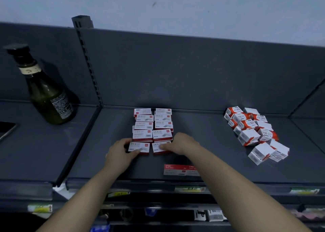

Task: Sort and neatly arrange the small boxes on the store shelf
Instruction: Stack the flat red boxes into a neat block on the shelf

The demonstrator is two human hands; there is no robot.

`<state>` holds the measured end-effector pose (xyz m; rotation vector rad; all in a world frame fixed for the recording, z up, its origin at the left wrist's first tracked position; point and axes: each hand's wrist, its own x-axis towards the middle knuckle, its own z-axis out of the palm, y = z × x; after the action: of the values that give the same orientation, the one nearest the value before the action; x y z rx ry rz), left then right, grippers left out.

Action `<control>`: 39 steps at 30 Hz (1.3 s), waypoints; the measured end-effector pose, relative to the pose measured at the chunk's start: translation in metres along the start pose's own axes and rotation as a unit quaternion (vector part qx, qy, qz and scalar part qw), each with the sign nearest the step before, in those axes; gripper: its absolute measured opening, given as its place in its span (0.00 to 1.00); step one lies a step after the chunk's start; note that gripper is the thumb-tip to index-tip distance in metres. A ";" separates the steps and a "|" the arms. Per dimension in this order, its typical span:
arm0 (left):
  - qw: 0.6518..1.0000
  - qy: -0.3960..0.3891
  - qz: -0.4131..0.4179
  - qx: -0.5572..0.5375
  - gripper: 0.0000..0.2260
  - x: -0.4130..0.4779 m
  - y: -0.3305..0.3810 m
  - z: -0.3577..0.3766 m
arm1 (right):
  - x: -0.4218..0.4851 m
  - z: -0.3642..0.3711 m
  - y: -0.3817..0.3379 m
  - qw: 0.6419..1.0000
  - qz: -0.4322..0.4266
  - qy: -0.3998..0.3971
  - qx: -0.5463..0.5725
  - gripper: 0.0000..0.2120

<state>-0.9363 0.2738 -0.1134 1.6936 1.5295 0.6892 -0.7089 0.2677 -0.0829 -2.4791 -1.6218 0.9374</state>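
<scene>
Small white-and-red staple boxes lie in two neat columns (152,126) in the middle of the dark grey shelf (202,136). My left hand (121,154) grips the front left box (140,148), thumb on its top. My right hand (181,143) grips the front right box (159,148), fingers laid over its right half. A flat red-and-white box (177,169) lies apart near the shelf's front edge, partly under my right forearm. A loose heap of similar small boxes (255,133) sits at the right.
A dark green glass bottle (47,94) stands on the neighbouring shelf section at the left, past a metal divider (82,140). A dark flat object (7,128) lies at the far left edge. Price tags (190,189) line the shelf's front rail, with more goods below.
</scene>
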 end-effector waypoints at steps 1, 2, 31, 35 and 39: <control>1.000 0.000 -0.002 -0.010 0.17 -0.001 0.000 0.002 | 0.001 0.003 -0.001 1.000 0.004 -0.002 -0.001 0.32; 1.000 0.003 -0.004 -0.016 0.19 -0.002 0.001 0.004 | 0.001 0.004 -0.001 1.000 0.008 -0.004 0.003 0.32; 0.983 -0.115 0.143 0.011 0.20 0.012 0.044 0.066 | -0.034 -0.007 0.135 0.938 -0.168 0.110 0.283 0.15; 0.983 -0.146 0.108 -0.028 0.23 0.012 0.043 0.060 | -0.033 0.002 0.133 0.935 -0.180 0.131 0.275 0.15; 0.985 -0.138 0.095 -0.037 0.19 0.010 0.042 0.061 | -0.033 0.009 0.132 0.936 -0.175 0.138 0.273 0.14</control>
<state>-0.8615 0.2730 -0.1157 1.8100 1.1482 0.5703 -0.6139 0.1768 -0.1206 -1.7855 -1.4021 0.8032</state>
